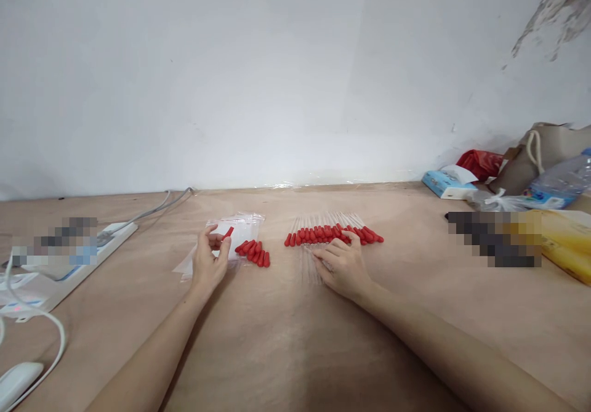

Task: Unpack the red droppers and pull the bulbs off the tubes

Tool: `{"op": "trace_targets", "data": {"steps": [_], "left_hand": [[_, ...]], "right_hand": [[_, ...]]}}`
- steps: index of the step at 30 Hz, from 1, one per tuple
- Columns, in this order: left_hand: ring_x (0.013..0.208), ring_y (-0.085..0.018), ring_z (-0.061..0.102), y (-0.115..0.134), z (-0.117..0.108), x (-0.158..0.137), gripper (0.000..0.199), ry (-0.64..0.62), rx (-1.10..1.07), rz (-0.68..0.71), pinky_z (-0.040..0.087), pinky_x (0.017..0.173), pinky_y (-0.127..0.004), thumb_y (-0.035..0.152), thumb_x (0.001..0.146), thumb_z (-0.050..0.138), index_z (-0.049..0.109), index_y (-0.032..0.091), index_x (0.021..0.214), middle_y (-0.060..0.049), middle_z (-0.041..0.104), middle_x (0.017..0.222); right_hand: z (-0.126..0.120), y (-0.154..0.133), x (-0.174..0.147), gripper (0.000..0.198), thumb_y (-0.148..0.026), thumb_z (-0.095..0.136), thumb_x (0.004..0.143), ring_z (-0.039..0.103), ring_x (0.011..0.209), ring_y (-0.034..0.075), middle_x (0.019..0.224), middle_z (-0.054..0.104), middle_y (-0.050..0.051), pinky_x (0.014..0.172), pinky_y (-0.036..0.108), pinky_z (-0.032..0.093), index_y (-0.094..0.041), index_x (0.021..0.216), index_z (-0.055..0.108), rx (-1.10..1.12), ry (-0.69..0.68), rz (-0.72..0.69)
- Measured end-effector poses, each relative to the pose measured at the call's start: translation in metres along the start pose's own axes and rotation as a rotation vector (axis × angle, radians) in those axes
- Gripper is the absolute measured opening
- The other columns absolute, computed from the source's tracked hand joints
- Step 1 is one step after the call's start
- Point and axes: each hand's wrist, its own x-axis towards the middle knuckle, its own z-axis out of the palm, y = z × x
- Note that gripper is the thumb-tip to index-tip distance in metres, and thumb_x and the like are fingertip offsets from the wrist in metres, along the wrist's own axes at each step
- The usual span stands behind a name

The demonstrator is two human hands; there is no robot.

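My left hand [212, 257] pinches one red rubber dropper bulb [228, 233] between thumb and fingertips, above some clear plastic bags [240, 224]. Just right of it lies a small heap of loose red bulbs [253, 252]. My right hand [344, 261] is closed at its fingertips around what looks like a thin clear tube [308, 249]; its far end is hard to see. More clear tubes [311, 273] lie beside and partly under those fingers. Beyond that hand runs a row of thin droppers [318, 234] with red bulbs toward me and pale stems pointing to the wall.
At the left are a white power strip [99, 258] and cables [159, 206]. Along the right stand a blue tissue pack [446, 184], a plastic bottle [566, 181], a beige bag [530, 159] and a yellow package [567, 239]. A white wall [277, 92] closes off the back.
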Motion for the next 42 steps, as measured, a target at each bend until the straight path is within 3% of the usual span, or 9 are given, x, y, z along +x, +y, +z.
{"op": "trace_targets", "data": {"steps": [3, 9, 12, 17, 21, 28, 34, 39, 42], "left_hand": [[0.072, -0.015, 0.057, -0.009, 0.001, 0.002, 0.034, -0.067, 0.02, -0.015, 0.048, 0.067, -0.029, 0.039, 0.077, 0.05, 0.049, 0.018, 0.104, -0.002, 0.058, 0.08], [0.075, -0.016, 0.058, -0.003, 0.009, -0.001, 0.024, -0.178, 0.105, 0.036, 0.046, 0.072, -0.03, 0.04, 0.078, 0.048, 0.058, 0.019, 0.085, -0.002, 0.064, 0.084], [0.077, -0.017, 0.058, -0.004, 0.011, -0.001, 0.027, -0.229, 0.154, 0.062, 0.045, 0.073, -0.03, 0.04, 0.081, 0.044, 0.059, 0.019, 0.086, -0.003, 0.064, 0.086], [0.086, -0.02, 0.057, -0.008, 0.013, -0.002, 0.037, -0.24, 0.214, 0.084, 0.045, 0.076, -0.033, 0.044, 0.083, 0.036, 0.06, 0.016, 0.091, -0.008, 0.061, 0.091], [0.088, -0.021, 0.056, -0.005, 0.011, -0.004, 0.039, -0.252, 0.262, 0.112, 0.044, 0.079, -0.034, 0.042, 0.085, 0.034, 0.057, 0.017, 0.103, -0.009, 0.059, 0.098], [0.098, -0.025, 0.048, 0.029, 0.008, -0.011, 0.026, -0.046, 0.459, 0.407, 0.036, 0.086, -0.04, 0.033, 0.083, 0.045, 0.061, 0.018, 0.097, -0.011, 0.054, 0.103], [0.094, -0.025, 0.047, 0.068, 0.038, -0.016, 0.018, -0.329, 0.505, 0.558, 0.036, 0.076, -0.038, 0.031, 0.077, 0.052, 0.062, 0.02, 0.086, -0.009, 0.055, 0.1], [0.099, -0.026, 0.046, 0.072, 0.066, -0.009, 0.016, -0.39, 0.524, 0.532, 0.034, 0.079, -0.041, 0.03, 0.075, 0.054, 0.066, 0.02, 0.078, -0.009, 0.056, 0.102], [0.1, -0.026, 0.046, 0.074, 0.069, -0.009, 0.016, -0.341, 0.511, 0.499, 0.032, 0.082, -0.042, 0.026, 0.075, 0.052, 0.067, 0.021, 0.077, -0.008, 0.057, 0.102]], "right_hand": [[0.009, -0.006, 0.007, 0.017, -0.017, 0.048, 0.079, 0.048, 0.066, 0.012, 0.062, 0.063, -0.002, 0.094, 0.042, 0.018, -0.021, 0.072, 0.063, -0.074, -0.002, -0.053], [0.02, -0.015, 0.005, 0.016, -0.018, 0.048, 0.077, 0.046, 0.07, 0.014, 0.062, 0.06, 0.0, 0.094, 0.045, 0.017, -0.02, 0.068, 0.061, -0.131, -0.043, -0.094], [0.02, -0.018, 0.003, 0.015, -0.028, 0.051, 0.077, 0.046, 0.073, 0.015, 0.065, 0.061, 0.001, 0.094, 0.046, 0.018, -0.021, 0.069, 0.061, -0.092, -0.083, -0.077], [0.017, -0.023, 0.0, 0.031, -0.049, 0.054, 0.072, 0.047, 0.08, 0.018, 0.073, 0.061, 0.003, 0.093, 0.047, 0.019, -0.019, 0.077, 0.063, -0.041, -0.143, -0.056], [0.016, -0.024, -0.002, 0.037, -0.053, 0.054, 0.071, 0.047, 0.081, 0.02, 0.074, 0.061, 0.004, 0.094, 0.049, 0.018, -0.019, 0.079, 0.064, -0.034, -0.167, -0.051], [0.014, -0.021, -0.001, 0.037, -0.055, 0.053, 0.071, 0.046, 0.08, 0.018, 0.077, 0.059, 0.004, 0.094, 0.048, 0.017, -0.02, 0.078, 0.064, -0.004, -0.157, -0.022], [0.0, -0.002, -0.005, 0.024, -0.044, 0.053, 0.076, 0.045, 0.075, 0.015, 0.074, 0.058, 0.001, 0.094, 0.045, 0.016, -0.022, 0.074, 0.064, 0.017, -0.109, -0.035], [-0.011, 0.016, -0.02, 0.017, -0.033, 0.053, 0.078, 0.045, 0.071, 0.012, 0.07, 0.057, -0.001, 0.094, 0.042, 0.018, -0.023, 0.07, 0.063, -0.005, -0.051, -0.043], [-0.013, 0.019, -0.025, 0.015, -0.031, 0.054, 0.078, 0.047, 0.072, 0.012, 0.07, 0.057, -0.001, 0.094, 0.041, 0.019, -0.023, 0.071, 0.064, 0.021, 0.008, 0.023]]}}
